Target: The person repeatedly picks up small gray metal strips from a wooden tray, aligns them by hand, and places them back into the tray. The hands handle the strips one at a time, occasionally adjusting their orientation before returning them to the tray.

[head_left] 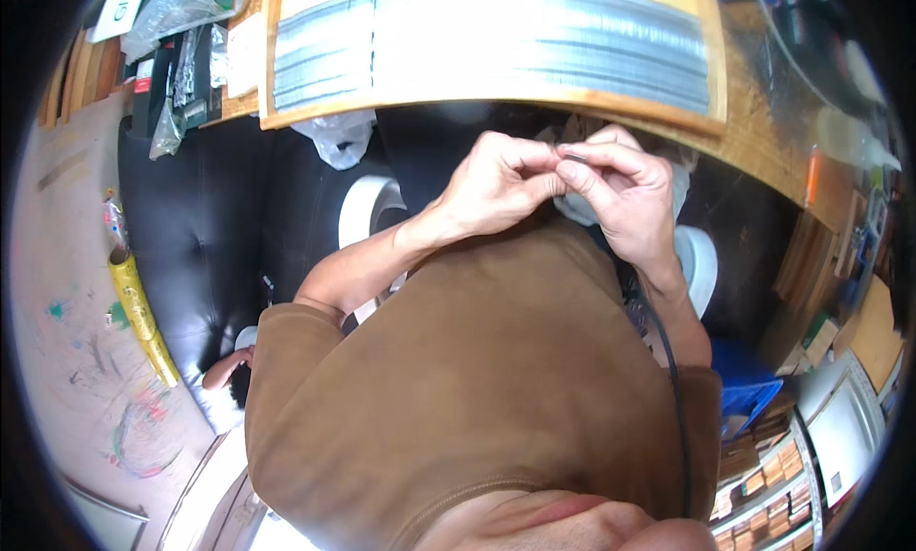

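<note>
My left hand (pixel 498 187) and my right hand (pixel 625 190) meet at the fingertips in front of my chest, just below the near edge of a wood-framed panel (pixel 496 98). A small, thin, dark piece (pixel 575 157) sits in the pinched fingers of my right hand; its exact kind is too small to tell. The thumb and forefinger of my left hand are also pinched, right beside that piece. Whether they grip its other end is hidden. Grey-blue striped bands cross the panel, whose middle is washed out by glare.
Plastic-wrapped packets (pixel 186 17) lie at the far left of the wooden bench (pixel 763 136). At the right stands a white-tipped bottle (pixel 854 145). A blue bin (pixel 749 398) and shelves of wooden blocks (pixel 778 484) are lower right. A yellow tube (pixel 143 317) lies left. Another person's arm (pixel 227 368) shows lower left.
</note>
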A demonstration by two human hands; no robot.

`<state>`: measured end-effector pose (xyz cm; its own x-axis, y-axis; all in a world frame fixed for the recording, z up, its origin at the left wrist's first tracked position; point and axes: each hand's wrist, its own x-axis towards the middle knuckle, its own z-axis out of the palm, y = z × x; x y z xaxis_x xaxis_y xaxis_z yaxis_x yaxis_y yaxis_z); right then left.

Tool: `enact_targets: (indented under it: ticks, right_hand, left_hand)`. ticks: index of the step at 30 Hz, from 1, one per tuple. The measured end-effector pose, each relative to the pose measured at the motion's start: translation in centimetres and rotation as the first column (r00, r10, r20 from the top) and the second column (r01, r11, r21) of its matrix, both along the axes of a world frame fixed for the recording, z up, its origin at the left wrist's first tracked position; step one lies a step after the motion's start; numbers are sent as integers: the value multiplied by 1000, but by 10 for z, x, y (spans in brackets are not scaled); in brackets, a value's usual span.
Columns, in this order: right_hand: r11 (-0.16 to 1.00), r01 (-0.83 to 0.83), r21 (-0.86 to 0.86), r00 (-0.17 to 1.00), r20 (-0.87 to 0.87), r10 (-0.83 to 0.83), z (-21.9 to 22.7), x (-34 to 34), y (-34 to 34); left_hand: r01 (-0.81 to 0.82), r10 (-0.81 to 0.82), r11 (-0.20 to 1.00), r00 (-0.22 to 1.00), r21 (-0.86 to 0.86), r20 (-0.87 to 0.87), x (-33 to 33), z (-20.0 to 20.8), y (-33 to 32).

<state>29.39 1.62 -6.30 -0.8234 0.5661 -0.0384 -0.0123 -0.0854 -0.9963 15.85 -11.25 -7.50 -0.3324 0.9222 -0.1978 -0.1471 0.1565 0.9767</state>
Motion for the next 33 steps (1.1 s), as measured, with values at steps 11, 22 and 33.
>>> enact_targets:
  ticks: [11,22,33]
  right_hand:
    - [989,-31,142,992,-119,48,15,-8,-7]
    - [870,21,-492,990,133,51,-19,-8,5]
    - [838,101,-537,992,121,-42,-21,-18,-1]
  left_hand:
    - [-35,119,973,925,230,-362,-7,11,-14]
    - [198,-52,941,887,-275,460,-32,18,12]
    - [91,-3,976,915,-200,404,-30,4,16]
